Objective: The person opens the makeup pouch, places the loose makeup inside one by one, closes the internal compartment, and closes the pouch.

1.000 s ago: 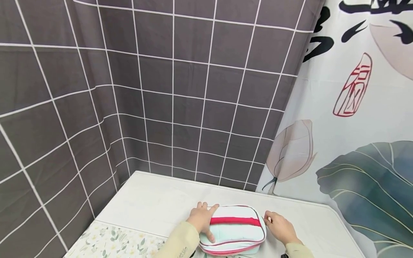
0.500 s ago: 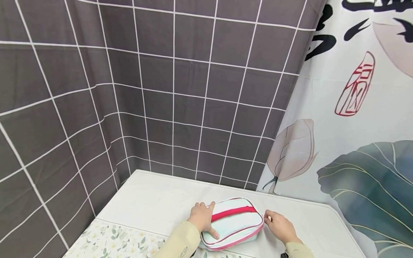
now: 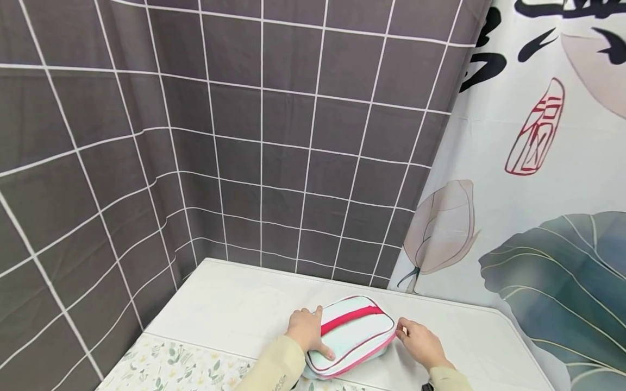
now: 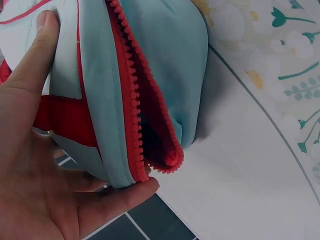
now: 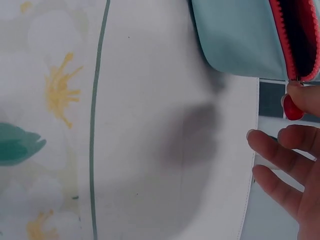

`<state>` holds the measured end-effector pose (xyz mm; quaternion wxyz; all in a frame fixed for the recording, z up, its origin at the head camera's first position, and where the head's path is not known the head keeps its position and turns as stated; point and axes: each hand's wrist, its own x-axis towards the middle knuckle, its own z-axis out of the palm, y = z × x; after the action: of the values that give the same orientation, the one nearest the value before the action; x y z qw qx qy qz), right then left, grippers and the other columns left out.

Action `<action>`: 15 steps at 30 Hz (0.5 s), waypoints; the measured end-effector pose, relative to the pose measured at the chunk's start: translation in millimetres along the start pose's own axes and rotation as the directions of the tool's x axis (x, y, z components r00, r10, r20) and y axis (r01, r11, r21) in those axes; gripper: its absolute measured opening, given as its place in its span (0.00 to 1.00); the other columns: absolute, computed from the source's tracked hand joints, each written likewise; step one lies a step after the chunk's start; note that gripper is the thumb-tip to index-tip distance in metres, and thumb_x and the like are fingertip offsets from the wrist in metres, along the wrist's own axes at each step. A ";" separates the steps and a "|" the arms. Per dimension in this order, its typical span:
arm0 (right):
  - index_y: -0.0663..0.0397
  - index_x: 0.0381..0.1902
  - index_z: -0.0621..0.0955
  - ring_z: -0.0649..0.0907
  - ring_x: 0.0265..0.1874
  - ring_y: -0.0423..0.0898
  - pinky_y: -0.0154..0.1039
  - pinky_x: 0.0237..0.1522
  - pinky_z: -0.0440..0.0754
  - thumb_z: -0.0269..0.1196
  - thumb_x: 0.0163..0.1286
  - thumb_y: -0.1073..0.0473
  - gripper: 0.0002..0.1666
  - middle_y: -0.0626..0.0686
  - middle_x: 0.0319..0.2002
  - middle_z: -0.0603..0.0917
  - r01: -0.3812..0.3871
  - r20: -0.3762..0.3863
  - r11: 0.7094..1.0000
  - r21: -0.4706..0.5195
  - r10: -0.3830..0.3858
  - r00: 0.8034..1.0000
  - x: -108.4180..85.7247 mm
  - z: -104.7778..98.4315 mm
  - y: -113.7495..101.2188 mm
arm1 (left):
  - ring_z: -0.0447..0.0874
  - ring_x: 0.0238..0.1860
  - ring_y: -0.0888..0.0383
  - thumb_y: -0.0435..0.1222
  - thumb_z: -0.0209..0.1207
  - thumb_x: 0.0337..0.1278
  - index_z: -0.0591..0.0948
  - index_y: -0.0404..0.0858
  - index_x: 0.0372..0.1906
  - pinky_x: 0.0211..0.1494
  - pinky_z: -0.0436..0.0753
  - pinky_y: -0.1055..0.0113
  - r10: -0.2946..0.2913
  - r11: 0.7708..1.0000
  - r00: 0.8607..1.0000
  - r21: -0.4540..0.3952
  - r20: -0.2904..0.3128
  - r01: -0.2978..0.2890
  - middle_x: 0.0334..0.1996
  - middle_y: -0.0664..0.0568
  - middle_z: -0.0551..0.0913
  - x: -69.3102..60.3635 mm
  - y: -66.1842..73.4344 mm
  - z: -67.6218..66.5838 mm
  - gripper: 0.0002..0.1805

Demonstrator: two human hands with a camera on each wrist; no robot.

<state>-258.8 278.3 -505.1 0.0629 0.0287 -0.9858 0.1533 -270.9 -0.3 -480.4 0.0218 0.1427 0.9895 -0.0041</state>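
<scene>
A pale blue and white zippered pouch [image 3: 359, 331] with a red strap across its top sits between my hands in the head view. My left hand [image 3: 304, 330] grips its left end, thumb lying over the top and fingers round the side. In the left wrist view the red zipper [image 4: 134, 100] gapes beside my fingers, the inside dark. At the pouch's right end, my right hand [image 3: 421, 342] pinches the red zipper pull [image 5: 291, 107] between thumb and forefinger. The other fingers of that hand hang loosely bent, apart from the pouch. The pouch's contents cannot be made out.
A white table surface [image 3: 235, 298] lies under the pouch, with a flower-print mat [image 3: 181, 366] along the near side. Behind stands a dark grey curtain [image 3: 288, 163] with white grid lines. A white printed hanging [image 3: 489, 146] covers the right side.
The pouch has turned, its right end swinging away from me and slightly left. My left hand has kept its hold and moved little. My right hand has shifted slightly left.
</scene>
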 end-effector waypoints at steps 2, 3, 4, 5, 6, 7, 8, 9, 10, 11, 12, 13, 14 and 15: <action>0.46 0.26 0.74 0.68 0.19 0.43 0.40 0.20 0.64 0.60 0.61 0.59 0.06 0.45 0.19 0.70 -0.009 0.005 1.000 0.007 0.009 1.000 -0.9 0.0 -0.7 | 0.77 0.41 0.51 0.72 0.65 0.08 0.69 0.39 0.63 0.44 0.75 0.61 -0.005 1.000 1.000 -0.014 0.006 0.005 0.42 0.43 0.80 -0.8 0.5 -1.8 0.65; 0.46 0.26 0.74 0.68 0.19 0.43 0.40 0.20 0.64 0.60 0.61 0.59 0.06 0.45 0.19 0.70 -0.016 0.008 1.000 0.015 0.016 1.000 -1.2 -0.1 -1.2 | 0.77 0.41 0.51 0.71 0.66 0.09 0.69 0.39 0.63 0.44 0.75 0.61 -0.012 1.000 1.000 -0.027 0.019 0.013 0.42 0.43 0.80 -2.6 1.3 -6.0 0.64; 0.47 0.26 0.74 0.68 0.19 0.44 0.39 0.20 0.64 0.60 0.61 0.59 0.05 0.46 0.19 0.70 -0.024 0.013 0.999 0.023 0.023 1.000 -1.3 -0.2 -1.6 | 0.77 0.42 0.51 0.71 0.66 0.09 0.69 0.39 0.63 0.44 0.75 0.61 -0.015 0.999 1.000 -0.032 0.023 0.016 0.42 0.43 0.80 -2.9 1.6 -7.1 0.64; 0.47 0.26 0.74 0.68 0.19 0.44 0.39 0.20 0.64 0.59 0.61 0.59 0.05 0.46 0.19 0.70 -0.032 0.018 0.999 0.030 0.032 0.999 -1.3 -0.3 -2.1 | 0.77 0.42 0.50 0.71 0.66 0.09 0.69 0.39 0.63 0.45 0.75 0.61 -0.017 0.999 1.000 -0.036 0.026 0.018 0.42 0.43 0.80 -3.0 1.7 -7.8 0.64; 0.47 0.27 0.74 0.68 0.20 0.44 0.39 0.20 0.64 0.59 0.61 0.59 0.05 0.46 0.20 0.70 -0.041 0.023 0.998 0.037 0.040 0.999 -1.3 -0.5 -2.6 | 0.77 0.42 0.50 0.71 0.65 0.09 0.69 0.39 0.63 0.45 0.75 0.61 -0.020 0.999 0.999 -0.036 0.029 0.021 0.42 0.43 0.80 -2.8 1.9 -7.8 0.64; 0.48 0.27 0.74 0.68 0.20 0.44 0.39 0.20 0.64 0.59 0.61 0.59 0.05 0.46 0.20 0.70 -0.049 0.025 0.998 0.046 0.048 0.999 -1.2 -0.6 -3.4 | 0.78 0.43 0.50 0.71 0.65 0.09 0.69 0.39 0.63 0.45 0.76 0.60 -0.025 0.999 0.999 -0.037 0.033 0.026 0.42 0.43 0.80 -2.6 2.1 -8.2 0.64; 0.48 0.27 0.74 0.68 0.20 0.44 0.39 0.21 0.64 0.59 0.61 0.58 0.05 0.46 0.20 0.70 -0.056 0.027 0.997 0.056 0.054 0.998 -1.1 -0.8 -4.4 | 0.78 0.43 0.50 0.72 0.65 0.09 0.69 0.39 0.63 0.45 0.76 0.61 -0.029 0.999 0.999 -0.035 0.038 0.031 0.42 0.43 0.81 -2.5 2.2 -8.5 0.64; 0.48 0.27 0.74 0.68 0.20 0.44 0.39 0.21 0.63 0.59 0.61 0.58 0.05 0.46 0.20 0.70 -0.059 0.028 0.996 0.065 0.057 0.998 -1.1 -0.8 -5.3 | 0.78 0.43 0.50 0.72 0.64 0.10 0.69 0.39 0.63 0.45 0.76 0.61 -0.034 0.999 0.999 -0.033 0.041 0.036 0.42 0.43 0.81 -2.1 2.4 -8.4 0.64; 0.48 0.26 0.74 0.68 0.20 0.43 0.39 0.21 0.63 0.59 0.61 0.58 0.05 0.46 0.19 0.70 -0.061 0.026 0.995 0.076 0.059 0.998 -1.2 -0.7 -6.4 | 0.78 0.43 0.50 0.72 0.64 0.10 0.69 0.39 0.63 0.44 0.77 0.61 -0.040 0.999 0.998 -0.029 0.046 0.041 0.42 0.43 0.81 -1.8 2.6 -8.6 0.64; 0.48 0.26 0.74 0.68 0.20 0.43 0.38 0.21 0.63 0.59 0.61 0.58 0.05 0.46 0.19 0.70 -0.061 0.024 0.994 0.090 0.059 0.998 -1.4 -0.5 -7.6 | 0.79 0.43 0.50 0.72 0.63 0.10 0.69 0.39 0.63 0.43 0.77 0.61 -0.046 0.998 0.998 -0.028 0.050 0.048 0.41 0.43 0.81 -1.5 2.7 -8.3 0.64; 0.49 0.26 0.74 0.68 0.20 0.43 0.38 0.21 0.63 0.58 0.61 0.59 0.05 0.46 0.19 0.69 -0.059 0.023 0.993 0.105 0.057 0.998 -1.7 -0.3 -9.0 | 0.79 0.43 0.50 0.72 0.63 0.11 0.70 0.39 0.63 0.42 0.77 0.62 -0.053 0.998 0.997 -0.026 0.054 0.054 0.41 0.43 0.81 -1.1 2.9 -8.1 0.63; 0.49 0.26 0.74 0.68 0.19 0.43 0.38 0.21 0.63 0.58 0.61 0.59 0.06 0.46 0.19 0.69 -0.057 0.020 0.991 0.120 0.055 0.998 -2.2 0.2 -10.1 | 0.79 0.43 0.51 0.72 0.63 0.11 0.70 0.39 0.63 0.41 0.78 0.62 -0.061 0.998 0.996 -0.024 0.060 0.062 0.40 0.43 0.81 -1.0 3.0 -8.8 0.63; 0.49 0.26 0.74 0.68 0.19 0.43 0.38 0.21 0.63 0.58 0.62 0.59 0.06 0.45 0.18 0.69 -0.057 0.018 0.989 0.139 0.055 0.998 -2.7 0.8 -11.2 | 0.79 0.42 0.51 0.73 0.63 0.11 0.70 0.39 0.63 0.40 0.78 0.62 -0.067 0.997 0.996 -0.022 0.063 0.068 0.40 0.43 0.81 -1.0 3.2 -9.2 0.63; 0.49 0.25 0.74 0.68 0.19 0.42 0.38 0.21 0.63 0.58 0.62 0.59 0.06 0.45 0.18 0.69 -0.059 0.015 0.986 0.159 0.057 0.998 -3.2 1.5 -12.0 | 0.80 0.42 0.50 0.73 0.63 0.11 0.70 0.39 0.63 0.40 0.78 0.62 -0.072 0.997 0.995 -0.025 0.066 0.074 0.39 0.43 0.81 -0.8 3.2 -9.2 0.63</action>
<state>-255.0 266.6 -503.4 0.0509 0.0058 -0.9711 0.2330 -269.6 2.6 -471.2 0.0559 0.1059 0.9928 0.0042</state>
